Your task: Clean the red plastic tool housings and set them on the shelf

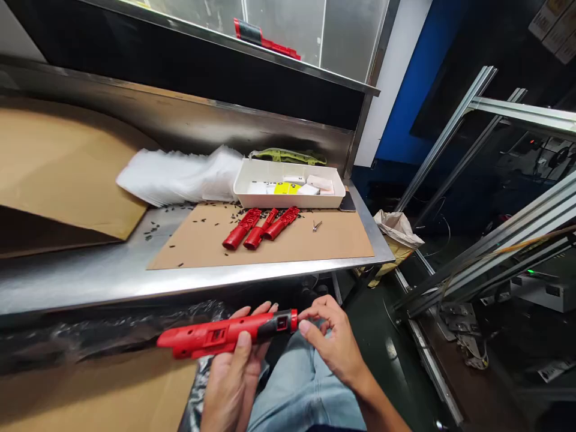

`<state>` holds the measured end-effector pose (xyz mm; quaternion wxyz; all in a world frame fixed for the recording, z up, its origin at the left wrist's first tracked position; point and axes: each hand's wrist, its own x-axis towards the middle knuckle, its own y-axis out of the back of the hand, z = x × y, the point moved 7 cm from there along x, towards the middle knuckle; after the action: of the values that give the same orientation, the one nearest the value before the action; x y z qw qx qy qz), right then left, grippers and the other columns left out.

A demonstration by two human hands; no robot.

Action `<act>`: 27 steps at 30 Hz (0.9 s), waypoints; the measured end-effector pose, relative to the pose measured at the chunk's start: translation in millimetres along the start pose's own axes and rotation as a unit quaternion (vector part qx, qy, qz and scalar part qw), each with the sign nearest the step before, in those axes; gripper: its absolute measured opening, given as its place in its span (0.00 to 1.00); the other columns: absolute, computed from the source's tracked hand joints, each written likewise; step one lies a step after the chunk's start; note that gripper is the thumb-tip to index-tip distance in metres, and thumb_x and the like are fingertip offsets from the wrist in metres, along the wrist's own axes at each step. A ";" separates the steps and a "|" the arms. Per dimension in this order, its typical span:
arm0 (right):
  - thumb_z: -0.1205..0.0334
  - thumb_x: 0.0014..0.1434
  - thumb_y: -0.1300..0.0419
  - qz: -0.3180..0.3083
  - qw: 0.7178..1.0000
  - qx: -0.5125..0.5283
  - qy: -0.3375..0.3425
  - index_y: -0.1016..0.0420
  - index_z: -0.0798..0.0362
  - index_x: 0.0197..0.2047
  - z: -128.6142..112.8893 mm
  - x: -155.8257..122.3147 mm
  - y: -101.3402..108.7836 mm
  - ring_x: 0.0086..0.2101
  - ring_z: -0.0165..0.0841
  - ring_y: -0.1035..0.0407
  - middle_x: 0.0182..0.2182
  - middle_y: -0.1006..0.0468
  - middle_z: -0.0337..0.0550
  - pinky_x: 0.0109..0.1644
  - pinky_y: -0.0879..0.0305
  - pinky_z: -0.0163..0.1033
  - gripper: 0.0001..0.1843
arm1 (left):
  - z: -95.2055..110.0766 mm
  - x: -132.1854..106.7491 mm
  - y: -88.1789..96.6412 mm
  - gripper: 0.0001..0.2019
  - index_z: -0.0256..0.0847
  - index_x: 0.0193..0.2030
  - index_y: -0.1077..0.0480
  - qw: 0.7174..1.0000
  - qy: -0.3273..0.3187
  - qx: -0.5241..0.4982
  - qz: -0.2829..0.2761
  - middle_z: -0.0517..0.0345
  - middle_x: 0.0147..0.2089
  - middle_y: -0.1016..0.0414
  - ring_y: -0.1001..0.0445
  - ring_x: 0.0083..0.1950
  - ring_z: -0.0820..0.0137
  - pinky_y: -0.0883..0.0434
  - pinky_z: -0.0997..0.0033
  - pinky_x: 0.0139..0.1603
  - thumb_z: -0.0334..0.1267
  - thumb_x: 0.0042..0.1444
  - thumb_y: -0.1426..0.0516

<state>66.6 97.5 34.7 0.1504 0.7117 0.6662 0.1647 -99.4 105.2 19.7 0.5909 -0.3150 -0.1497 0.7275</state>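
My left hand is closed round a long red plastic housing with a black section near its right end. The housing lies nearly level above my lap, with square openings along its side. At its right end is my right hand, thumb and forefinger drawn together by the red rim; anything between them is too small to make out. On the bench ahead, three red plastic parts lie side by side on a cardboard sheet. To their right rests a small metal clipper.
Behind the parts stands a white bin with small packets. Small black scraps dot the bench. White foam sheets and a cardboard box are at left. Another red-and-black housing sits on the upper ledge. A metal frame rises at right.
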 end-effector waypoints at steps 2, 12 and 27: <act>0.53 0.57 0.40 0.024 0.997 0.070 -0.008 0.19 0.53 0.39 -8.3 3.6 0.9 0.44 0.35 0.30 0.48 0.29 0.48 0.44 0.33 0.35 0.14 | -6.2 2.6 -7.1 0.24 0.48 0.48 0.26 1.000 0.001 0.009 -0.007 0.54 0.52 0.18 0.23 0.57 0.58 0.38 0.52 0.65 0.50 0.45 0.28; 0.49 0.46 0.30 0.077 0.933 0.339 -0.096 0.15 0.54 0.32 5.2 21.4 5.4 0.43 0.38 0.29 0.50 0.26 0.49 0.46 0.31 0.39 0.17 | -24.1 10.8 -35.8 0.22 0.55 0.50 0.27 0.998 0.058 0.020 -0.032 0.63 0.54 0.19 0.35 0.68 0.57 0.48 0.53 0.71 0.50 0.49 0.31; 0.47 0.45 0.28 0.030 0.926 0.359 -0.112 0.19 0.53 0.24 15.4 57.6 -0.6 0.54 0.45 0.33 0.51 0.25 0.49 0.53 0.33 0.42 0.17 | -23.4 38.9 -29.0 0.26 0.49 0.49 0.29 0.996 -0.004 0.085 0.016 0.54 0.53 0.21 0.30 0.63 0.50 0.39 0.53 0.69 0.54 0.46 0.30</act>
<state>76.1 155.0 22.6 -0.0466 0.7514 0.6380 -0.1615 -66.3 146.1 8.1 0.6029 -0.2630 -0.0849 0.7484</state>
